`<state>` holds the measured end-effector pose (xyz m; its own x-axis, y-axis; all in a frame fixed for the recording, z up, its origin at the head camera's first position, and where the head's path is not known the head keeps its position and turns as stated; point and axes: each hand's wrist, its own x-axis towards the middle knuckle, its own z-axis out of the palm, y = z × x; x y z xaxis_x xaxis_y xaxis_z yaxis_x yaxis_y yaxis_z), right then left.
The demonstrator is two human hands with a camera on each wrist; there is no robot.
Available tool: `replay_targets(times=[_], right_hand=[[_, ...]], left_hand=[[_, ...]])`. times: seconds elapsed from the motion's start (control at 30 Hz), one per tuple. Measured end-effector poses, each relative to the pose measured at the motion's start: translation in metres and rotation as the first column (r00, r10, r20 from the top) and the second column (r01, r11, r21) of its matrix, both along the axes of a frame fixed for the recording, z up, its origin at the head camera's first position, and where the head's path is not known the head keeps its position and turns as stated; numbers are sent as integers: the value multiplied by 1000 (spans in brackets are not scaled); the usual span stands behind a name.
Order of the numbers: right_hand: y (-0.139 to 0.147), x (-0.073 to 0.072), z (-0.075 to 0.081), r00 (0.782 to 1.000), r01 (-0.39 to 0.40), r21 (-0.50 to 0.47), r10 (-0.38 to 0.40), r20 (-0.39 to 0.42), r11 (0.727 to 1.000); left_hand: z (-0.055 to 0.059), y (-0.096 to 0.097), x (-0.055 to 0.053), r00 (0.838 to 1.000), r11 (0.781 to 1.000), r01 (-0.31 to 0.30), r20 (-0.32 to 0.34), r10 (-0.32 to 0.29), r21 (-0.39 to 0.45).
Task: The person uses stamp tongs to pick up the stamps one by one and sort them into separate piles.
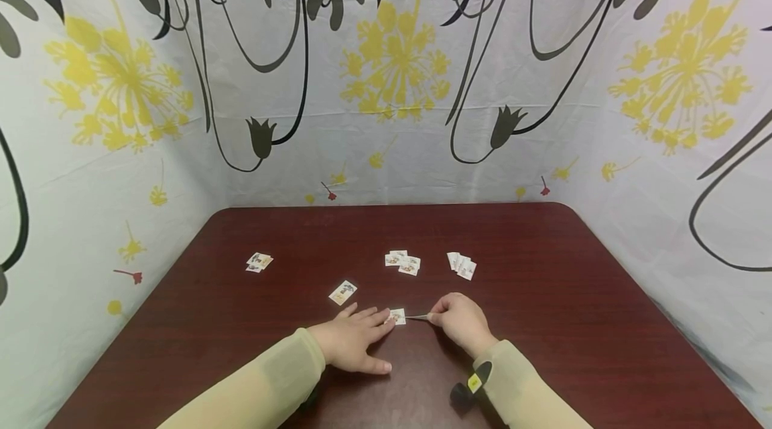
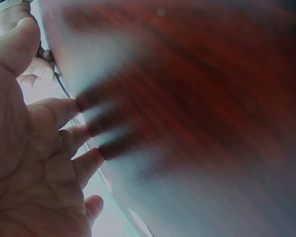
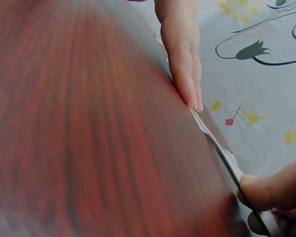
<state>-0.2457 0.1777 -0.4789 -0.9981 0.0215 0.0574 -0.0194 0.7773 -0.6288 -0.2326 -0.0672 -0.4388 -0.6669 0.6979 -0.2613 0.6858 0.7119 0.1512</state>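
Note:
My left hand (image 1: 356,340) lies palm down with straight, spread fingers, its fingertips on a small white printed card (image 1: 399,316). To the right of that card, my right hand (image 1: 463,322) pinches a thin, narrow strip-like thing (image 1: 417,317) between thumb and fingers. The strip's far tip meets the card's right edge. In the right wrist view the strip (image 3: 226,163) has a dark edge and a paler side; its exact kind cannot be told. A single card (image 1: 343,292) with a picture on it rests just beyond the left hand.
Farther back on the dark red table (image 1: 338,234) lie three groups of overlapping cards: one at the left (image 1: 259,262), one near the middle (image 1: 409,264) and one to its right (image 1: 463,267). White flower-patterned cloth (image 1: 386,161) hangs around the table.

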Motion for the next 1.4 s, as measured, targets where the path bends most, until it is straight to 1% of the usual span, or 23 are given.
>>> replay_targets(times=[0.37,0.53,0.63,0.73,0.83,1.0,1.1,1.23,1.4], right_hand=[[-1,2,2,1000,5,-30,-5,9,1000],[-1,2,3,1000,10,-30,-9,13,999],[-1,1,2,1000,13,-31,-13,16,999],[-2,1,2,1000,16,-34,-15,17,999],[-2,1,2,1000,17,-37,-17,17,999],[-1,0,2,1000,19,-43,-19,12,999],[0,-2,2,999,33,-50,-32,9,998],[1,-7,4,998,62,-63,-61,7,996],[2,-16,6,997,80,-80,-79,8,994]], left_hand=[[1,-1,0,1000,1000,-10,18,10,8],[1,-4,0,1000,999,-26,12,26,19],[1,-8,-2,999,998,-46,8,45,34],[1,-14,-6,997,996,-78,11,77,52],[0,-23,-12,992,989,-125,3,125,73],[-1,-40,-20,973,970,-227,-14,229,89],[-2,-47,-21,964,961,-264,7,264,86],[-3,-51,-19,966,961,-259,36,257,100],[-4,-52,-15,975,970,-220,40,217,107]])
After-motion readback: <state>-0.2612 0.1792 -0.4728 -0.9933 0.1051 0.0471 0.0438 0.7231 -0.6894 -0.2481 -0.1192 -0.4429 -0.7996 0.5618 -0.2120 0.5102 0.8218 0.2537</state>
